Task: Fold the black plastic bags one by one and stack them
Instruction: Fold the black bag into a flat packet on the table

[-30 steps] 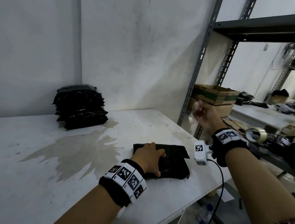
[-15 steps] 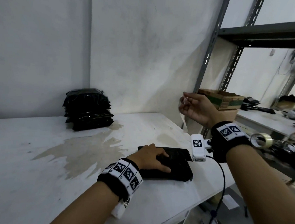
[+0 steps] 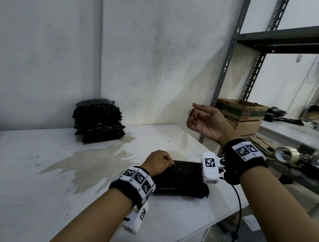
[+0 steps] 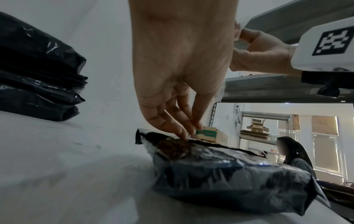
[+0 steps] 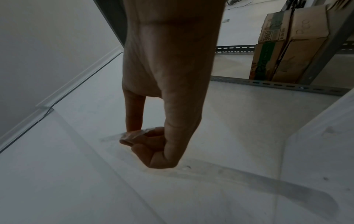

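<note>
A folded black plastic bag (image 3: 181,180) (image 4: 229,174) lies near the white table's (image 3: 33,179) front right corner. My left hand (image 3: 157,162) (image 4: 182,128) presses its fingertips down on the bag's far left part. My right hand (image 3: 197,115) (image 5: 138,136) is raised above the table's right edge, beyond the bag. Its thumb and fingers pinch a strip of clear tape (image 3: 184,138) (image 5: 138,133) that hangs down. A stack of folded black bags (image 3: 99,121) (image 4: 38,75) stands at the back against the wall.
A dried stain (image 3: 91,165) spreads across the middle of the table. A grey metal shelf upright (image 3: 227,59) rises just right of the table. Behind it are cardboard boxes (image 3: 241,109) and a roll of clear tape (image 3: 286,153). A person (image 4: 293,151) sits in the background.
My right hand has swung left from beside the shelf to above the table's right edge, carrying the tape strip. My left hand has stayed on the folded bag.
</note>
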A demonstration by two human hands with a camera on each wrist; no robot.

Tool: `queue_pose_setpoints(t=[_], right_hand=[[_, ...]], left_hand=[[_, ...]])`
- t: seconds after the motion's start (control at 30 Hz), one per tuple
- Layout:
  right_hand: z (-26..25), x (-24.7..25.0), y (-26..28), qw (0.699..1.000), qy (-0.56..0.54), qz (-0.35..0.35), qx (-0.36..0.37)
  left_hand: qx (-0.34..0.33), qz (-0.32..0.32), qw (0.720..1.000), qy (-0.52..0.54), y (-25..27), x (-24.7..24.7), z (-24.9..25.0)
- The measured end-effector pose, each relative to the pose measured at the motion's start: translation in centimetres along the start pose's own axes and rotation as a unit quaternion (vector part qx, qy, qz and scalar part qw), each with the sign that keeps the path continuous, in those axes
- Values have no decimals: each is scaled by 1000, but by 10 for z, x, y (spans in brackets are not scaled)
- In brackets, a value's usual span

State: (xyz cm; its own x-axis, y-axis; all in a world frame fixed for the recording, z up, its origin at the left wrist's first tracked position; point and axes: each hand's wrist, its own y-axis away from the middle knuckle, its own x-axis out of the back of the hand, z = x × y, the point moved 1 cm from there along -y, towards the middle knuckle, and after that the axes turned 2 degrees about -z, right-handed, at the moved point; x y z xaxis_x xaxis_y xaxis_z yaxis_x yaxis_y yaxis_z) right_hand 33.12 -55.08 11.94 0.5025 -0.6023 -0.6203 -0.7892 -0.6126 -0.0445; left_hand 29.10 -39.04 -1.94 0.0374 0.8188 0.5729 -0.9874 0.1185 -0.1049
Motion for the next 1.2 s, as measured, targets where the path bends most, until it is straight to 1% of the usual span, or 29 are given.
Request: queue_pose_setpoints(t=[0.1,0.13,0.2,0.23,0.3,0.33,0.37,0.4,0.47,0.5,0.53,0.67,0.73,0.8,0.87,0.93,0.97,1.03,1.1,1.13,1.17,1.2], right_hand=[[4,1,1,1000,-11,5,-3],[5,1,1,1000,-14,8,-3],[7,-1,2,1000,-27,-5,-7],[7,-2,2,999,-32,-16,-10],[7,-5,1,999,-39,-35,-14],[7,-7,0,998,-45,-44,-15],[7,-9,0,997,-52,-51,-16],[7,-10,-1,997,-60,-55,-16],[7,-12,-1,995,-80,-63,-16],[8,-12,0,994,-90,-66,-17],[7,-12,1,992,-101,-70,-19],[4,-9,5,992,-108,-65,-15],[1,-4,7,993,-94,-68,-19],[-1,4,11,996,-50,-64,-31],[-4,12,16,997,24,-49,-50],[-5,21,22,990,122,-6,-73],[-5,27,24,980,178,25,-85],[-3,40,27,945,291,96,-115],[0,52,31,889,406,142,-157],[2,57,32,864,447,152,-175],[4,62,34,848,471,155,-188],[5,66,35,842,480,152,-192]], left_hand=[[3,33,999,19,-1,4,3],[13,53,997,47,-2,5,5],[59,79,982,161,-4,7,9],[88,77,967,228,-4,8,12],[137,49,922,358,-4,10,20],[150,31,899,411,-2,12,24],[154,13,883,443,0,13,26],[150,-10,877,456,2,13,28],[127,-61,877,460,4,13,29],[117,-70,873,468,4,13,28],[109,-65,864,487,4,13,27],[85,5,819,567,7,21,22],[61,30,809,584,10,28,18],[48,41,806,588,13,37,11],[43,44,808,586,16,47,3],[46,55,821,566,19,58,-4],[48,60,832,549,20,64,-7],[55,59,864,498,24,72,-13],[65,45,900,429,27,77,-16],[69,37,911,405,28,78,-17],[72,32,915,395,29,78,-16],[74,31,914,397,29,77,-15]])
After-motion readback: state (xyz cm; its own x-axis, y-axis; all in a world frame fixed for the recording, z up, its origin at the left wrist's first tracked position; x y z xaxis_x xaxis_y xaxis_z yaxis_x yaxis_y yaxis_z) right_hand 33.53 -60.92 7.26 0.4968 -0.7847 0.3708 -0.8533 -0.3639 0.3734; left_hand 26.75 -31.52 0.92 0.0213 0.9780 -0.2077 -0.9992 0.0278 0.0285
